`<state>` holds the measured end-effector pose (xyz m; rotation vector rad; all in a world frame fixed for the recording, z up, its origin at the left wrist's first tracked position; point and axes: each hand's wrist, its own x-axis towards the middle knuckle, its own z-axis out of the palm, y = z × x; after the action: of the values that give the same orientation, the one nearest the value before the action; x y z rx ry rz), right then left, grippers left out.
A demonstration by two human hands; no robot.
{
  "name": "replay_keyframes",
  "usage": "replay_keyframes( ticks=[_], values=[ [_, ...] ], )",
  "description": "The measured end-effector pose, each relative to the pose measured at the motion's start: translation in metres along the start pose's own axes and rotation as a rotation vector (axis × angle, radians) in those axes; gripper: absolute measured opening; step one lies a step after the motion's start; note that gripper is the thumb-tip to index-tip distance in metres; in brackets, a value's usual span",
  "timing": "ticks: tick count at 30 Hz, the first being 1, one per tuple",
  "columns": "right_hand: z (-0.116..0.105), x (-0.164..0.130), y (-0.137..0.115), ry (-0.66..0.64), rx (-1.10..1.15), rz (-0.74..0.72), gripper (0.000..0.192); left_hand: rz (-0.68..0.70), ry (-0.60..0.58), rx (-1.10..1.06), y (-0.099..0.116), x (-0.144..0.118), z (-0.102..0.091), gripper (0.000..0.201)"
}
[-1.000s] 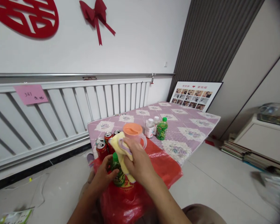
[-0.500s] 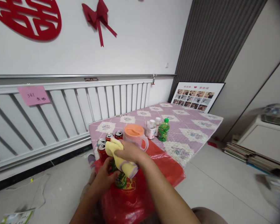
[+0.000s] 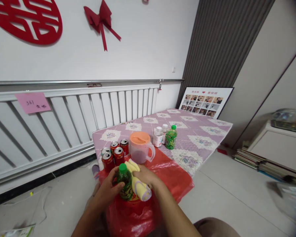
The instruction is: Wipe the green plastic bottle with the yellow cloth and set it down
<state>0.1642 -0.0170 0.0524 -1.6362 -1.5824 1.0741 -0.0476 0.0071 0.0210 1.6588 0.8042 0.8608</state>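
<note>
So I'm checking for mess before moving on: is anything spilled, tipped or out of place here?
Nothing stands out. The green bottle in the left hand is upright and capped, the cans and pitcher stand upright.

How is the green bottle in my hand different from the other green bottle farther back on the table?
The near green bottle is gripped by the left hand, with the right hand pressing a yellow cloth to it; the far green bottle stands untouched. The near one sits on the red plastic bag, the far one on the purple tablecloth beside two white bottles. Both stand upright with green caps.
</note>
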Motion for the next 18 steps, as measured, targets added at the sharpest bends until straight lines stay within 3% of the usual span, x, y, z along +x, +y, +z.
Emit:
replay_keyframes(
  ticks=[6,13,15,18],
  values=[
    [0.012,-0.014,0.022,0.022,-0.101,0.02,0.036,-0.04,0.024,0.067,0.001,-0.004,-0.003,0.06],
    [0.007,-0.023,-0.009,0.158,-0.054,-0.178,0.057,-0.001,0.284,0.231,-0.001,-0.002,0.02,0.063],
    [0.003,-0.024,-0.015,0.176,-0.036,-0.214,0.061,-0.011,0.277,0.24,-0.001,-0.001,0.021,0.063],
    [0.001,-0.023,-0.01,0.15,-0.035,-0.204,0.055,-0.028,0.139,0.179,0.001,0.0,0.016,0.06]
  ],
)
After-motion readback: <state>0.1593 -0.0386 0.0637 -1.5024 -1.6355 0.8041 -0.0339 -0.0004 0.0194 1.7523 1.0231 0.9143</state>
